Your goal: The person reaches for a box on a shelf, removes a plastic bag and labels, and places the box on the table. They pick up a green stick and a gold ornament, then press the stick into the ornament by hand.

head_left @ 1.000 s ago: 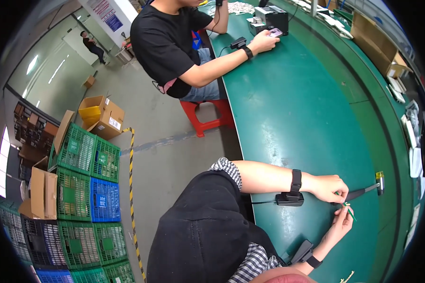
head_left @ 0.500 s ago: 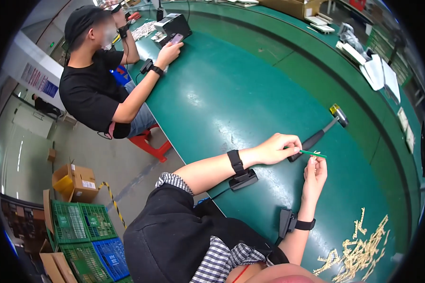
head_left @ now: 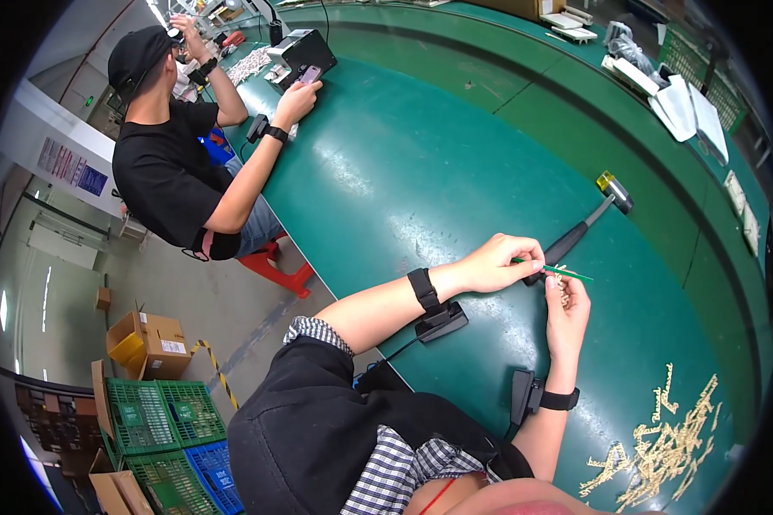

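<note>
My left hand (head_left: 505,263) pinches a thin green stick (head_left: 575,275), which points to the right. Just below the stick, my right hand (head_left: 569,316) holds a small pale wooden cutout (head_left: 563,280) between thumb and fingers. Stick and cutout overlap in view; whether they touch I cannot tell. Behind my hands lies a two-headed mallet (head_left: 575,236) with a black grip and one yellow face. A loose pile of pale, word-shaped wooden cutouts (head_left: 666,459) is spread to the right of my right forearm.
The green table (head_left: 378,172) bears a black device (head_left: 305,56) at its far left. A co-worker (head_left: 163,163) there holds a phone (head_left: 310,75). Green crates (head_left: 142,416) and a cardboard box (head_left: 153,343) stand on the floor. White panels (head_left: 691,129) lie at the far right.
The view has shifted slightly. My right hand has come a little nearer to my left, and its fingers curl more around the cutout. The co-worker's head has turned away.
</note>
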A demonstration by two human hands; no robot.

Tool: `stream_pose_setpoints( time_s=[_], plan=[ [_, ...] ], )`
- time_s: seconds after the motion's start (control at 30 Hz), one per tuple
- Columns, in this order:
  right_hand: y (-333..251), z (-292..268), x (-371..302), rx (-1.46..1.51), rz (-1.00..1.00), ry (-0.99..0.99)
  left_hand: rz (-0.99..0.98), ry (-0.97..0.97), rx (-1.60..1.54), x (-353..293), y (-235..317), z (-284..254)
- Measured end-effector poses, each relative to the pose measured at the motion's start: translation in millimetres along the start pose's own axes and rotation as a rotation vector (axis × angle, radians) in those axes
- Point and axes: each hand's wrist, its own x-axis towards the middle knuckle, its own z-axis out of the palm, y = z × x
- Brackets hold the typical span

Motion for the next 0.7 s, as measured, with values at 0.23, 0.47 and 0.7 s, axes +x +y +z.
stream_pose_setpoints(
  time_s=[0.23, 0.47, 0.7],
  plan=[
    [0, -1, 0, 0.057, 0.023, 0.011, 0.025, -0.001, -0.033, -1, 5, -1],
    [1, -5, 4, 0.242, 0.044, 0.069, -0.066, -0.228, 0.159, -2, 17, -10],
    [-2, -7, 5, 0.387, 0.125, 0.131, -0.034, -0.151, 0.100, -2, 12, -5]
  ],
)
